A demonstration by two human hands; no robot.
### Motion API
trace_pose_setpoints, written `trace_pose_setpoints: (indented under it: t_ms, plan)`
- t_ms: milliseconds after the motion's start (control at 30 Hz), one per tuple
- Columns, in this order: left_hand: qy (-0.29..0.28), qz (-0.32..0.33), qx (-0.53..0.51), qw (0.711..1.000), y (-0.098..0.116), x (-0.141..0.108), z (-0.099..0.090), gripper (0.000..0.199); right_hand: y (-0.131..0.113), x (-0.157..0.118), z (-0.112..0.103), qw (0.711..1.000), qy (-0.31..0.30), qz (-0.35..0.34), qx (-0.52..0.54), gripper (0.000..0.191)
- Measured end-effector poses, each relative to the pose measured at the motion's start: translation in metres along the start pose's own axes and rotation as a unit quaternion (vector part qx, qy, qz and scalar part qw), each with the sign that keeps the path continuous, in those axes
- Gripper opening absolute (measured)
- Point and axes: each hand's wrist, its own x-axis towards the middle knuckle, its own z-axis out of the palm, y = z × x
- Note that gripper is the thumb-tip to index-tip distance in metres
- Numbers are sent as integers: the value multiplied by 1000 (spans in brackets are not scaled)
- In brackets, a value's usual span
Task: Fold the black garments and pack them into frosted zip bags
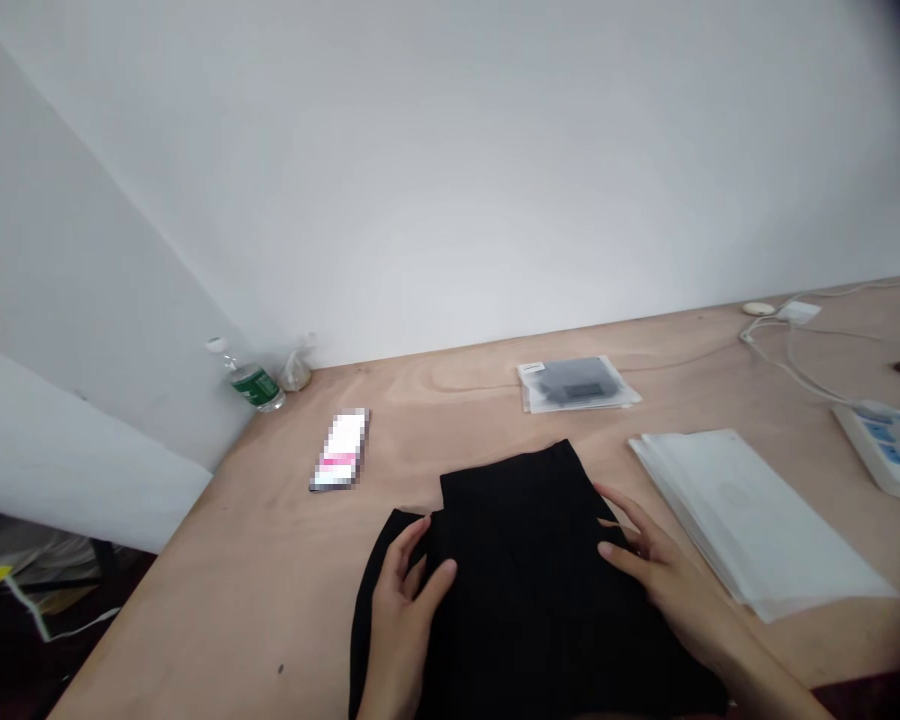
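Left hand (401,630) flat and open on the black garment (525,590), right hand (645,565) spread at its edge, neither gripping! Translucent plastic bags (750,510) wait at three o'clock on the bench (217,590).

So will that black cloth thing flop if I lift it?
Probably floppy: the black cloth garment bends softly under the left hand. It's likely light for its size, and its loose layers might slip apart on the wooden table.

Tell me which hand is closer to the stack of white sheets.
Right. The right hand rests on the black garment, just left of the white sheets and apart from them. The left hand is farther away, on the garment's far side.
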Motion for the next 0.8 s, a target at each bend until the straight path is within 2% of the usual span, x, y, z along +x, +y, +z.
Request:
trace_pose_setpoints:
  t_ms: [67, 200, 300, 400, 433, 500, 600, 633, 667, 733, 800]
  plan:
    - [-44, 42, 58, 996, -7, 3, 0, 49, 3, 4, -2, 999, -17, -12, -32, 67]
    - [-71, 138, 125, 980, -8, 7, 1, 30, -4, 3, -4, 990, -27, -49, -131, 48]
    - [-81, 156, 152, 973, -5, 7, -2, 24, -7, -1, -9, 984, -46, -59, -161, 39]
    - [-66, 163, 227, 958, -8, 4, -5, 24, 0, -1, -14, 982, -47, -48, -176, 41]
    - [-51, 179, 271, 944, -9, 2, -4, 24, 4, 1, -15, 982, -45, -43, -176, 42]
    - [-44, 235, 368, 899, -13, -3, -2, 29, 11, 4, -17, 984, -47, -37, -170, 43]
    - [-119, 320, 468, 815, -17, -10, 5, 54, 15, 7, -16, 987, -59, -30, -146, 44]
    - [-138, 337, 483, 796, -17, -11, 8, 57, 13, 7, -15, 988, -66, -26, -135, 44]
    - [-140, 353, 486, 787, -16, -13, 9, 52, 11, 7, -14, 989, -71, -20, -127, 45]
    - [-105, 383, 459, 795, -14, -15, 9, 30, 4, 4, -13, 990, -79, -12, -117, 45]
    - [-44, 388, 402, 828, -11, -19, 4, 16, -3, 1, -13, 990, -79, -9, -118, 46]
